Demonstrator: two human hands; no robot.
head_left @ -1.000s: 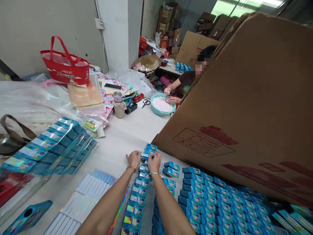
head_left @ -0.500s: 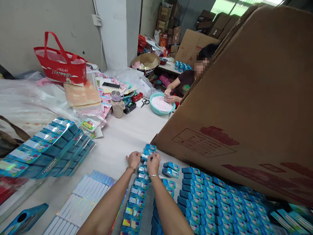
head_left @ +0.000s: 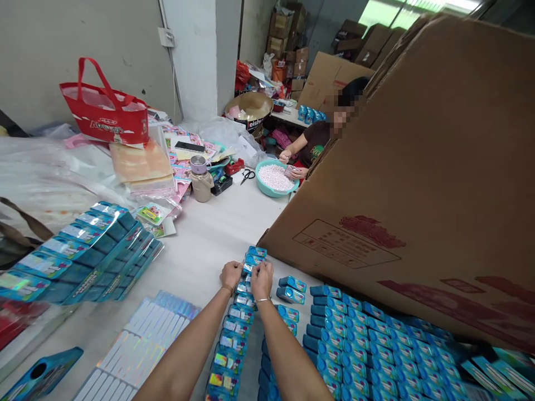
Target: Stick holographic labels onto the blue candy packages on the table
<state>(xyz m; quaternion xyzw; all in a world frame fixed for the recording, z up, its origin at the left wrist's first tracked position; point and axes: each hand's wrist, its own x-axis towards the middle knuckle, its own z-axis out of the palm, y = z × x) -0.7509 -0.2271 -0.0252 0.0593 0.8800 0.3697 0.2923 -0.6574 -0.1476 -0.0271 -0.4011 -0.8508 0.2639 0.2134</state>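
Note:
A row of small blue boxes point(head_left: 236, 328) with printed tops runs away from me along the white table point(head_left: 204, 245). Near its far end, my left hand point(head_left: 231, 275) and my right hand point(head_left: 262, 280) meet over one small blue box point(head_left: 248, 268). Fingers of both hands are closed at its two sides, and the right fingertips partly cover it. Left of my forearms lies a sheet of pale, shiny strips point(head_left: 134, 345). More blue boxes point(head_left: 351, 334) stand in packed rows right of my right forearm.
A large cardboard carton point(head_left: 376, 184) walls off the right side. At left are wrapped stacks of blue boxes point(head_left: 79, 250), a red bag point(head_left: 104, 111) and a flask point(head_left: 201, 181). Across the table, another person point(head_left: 311, 142) works at a turquoise basin point(head_left: 273, 192) of small white pieces.
My left hand has shifted slightly right, closer to the right hand, and its fingers are drawn in. The other person's hands have moved apart over the basin.

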